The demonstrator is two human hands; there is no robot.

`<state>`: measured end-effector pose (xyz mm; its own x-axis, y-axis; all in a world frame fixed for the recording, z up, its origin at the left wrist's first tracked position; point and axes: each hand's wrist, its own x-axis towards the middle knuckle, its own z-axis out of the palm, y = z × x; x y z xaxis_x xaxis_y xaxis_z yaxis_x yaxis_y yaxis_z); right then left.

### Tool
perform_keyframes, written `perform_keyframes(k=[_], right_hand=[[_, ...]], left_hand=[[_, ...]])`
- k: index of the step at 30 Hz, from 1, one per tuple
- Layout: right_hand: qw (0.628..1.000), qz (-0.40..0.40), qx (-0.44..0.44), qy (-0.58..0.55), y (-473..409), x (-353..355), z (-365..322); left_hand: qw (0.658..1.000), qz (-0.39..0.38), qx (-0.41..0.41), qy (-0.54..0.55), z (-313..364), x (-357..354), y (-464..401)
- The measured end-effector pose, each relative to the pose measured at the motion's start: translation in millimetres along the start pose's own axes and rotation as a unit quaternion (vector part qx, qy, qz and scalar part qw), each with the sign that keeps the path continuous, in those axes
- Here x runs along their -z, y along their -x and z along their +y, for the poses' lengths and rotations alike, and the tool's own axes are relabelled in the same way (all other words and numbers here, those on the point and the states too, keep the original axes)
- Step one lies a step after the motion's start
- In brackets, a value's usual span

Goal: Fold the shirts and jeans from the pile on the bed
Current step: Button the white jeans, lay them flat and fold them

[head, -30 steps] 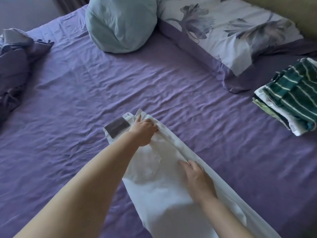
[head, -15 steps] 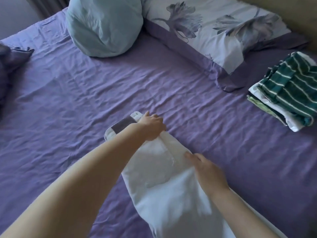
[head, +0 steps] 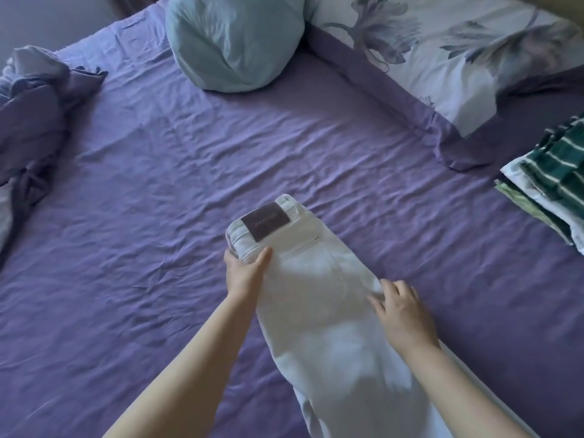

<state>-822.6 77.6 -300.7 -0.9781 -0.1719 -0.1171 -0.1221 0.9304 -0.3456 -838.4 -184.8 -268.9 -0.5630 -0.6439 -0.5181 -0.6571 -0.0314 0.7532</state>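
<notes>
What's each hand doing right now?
Left hand: grips the waistband edge of the white jeans, thumb on top.
Right hand: open, loosely curled fingers resting on the jeans' right edge.

head view, looking down over bed (head: 158, 191), close above

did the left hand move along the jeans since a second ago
Yes. The left hand slid off the far waistband corner to the white jeans' left edge, so the brown patch, which it partly covered, now lies bare beyond it.
</notes>
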Motion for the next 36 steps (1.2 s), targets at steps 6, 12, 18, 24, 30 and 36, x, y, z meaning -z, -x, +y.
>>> perform_keyframes(k=[6,12,18,24,30,36], right_hand=[[0.997,-0.002,-0.04,-0.069,1.4,4.2,-8.7],[0.993,-0.045,-0.045,-0.094,9.0,25.0,-15.1],[0.987,-0.021,-0.035,-0.153,21.4,67.3,-20.6],[0.956,0.011,0.018,-0.292,50.6,153.8,-50.6],[0.915,0.078,0.045,-0.393,63.1,272.5,-89.3],[0.877,0.119,0.111,-0.452,73.0,388.7,-129.6]], left_hand=[[0.973,-0.107,0.144,0.147,3.1,16.2,-15.4],[0.967,-0.139,0.075,0.198,34.6,22.5,40.9],[0.955,-0.075,0.042,0.284,57.3,63.8,99.5],[0.951,-0.048,-0.029,0.305,135.3,110.1,183.2],[0.935,-0.055,-0.155,0.313,247.0,158.3,279.5],[0.917,-0.038,-0.249,0.31,339.5,212.6,386.7]])
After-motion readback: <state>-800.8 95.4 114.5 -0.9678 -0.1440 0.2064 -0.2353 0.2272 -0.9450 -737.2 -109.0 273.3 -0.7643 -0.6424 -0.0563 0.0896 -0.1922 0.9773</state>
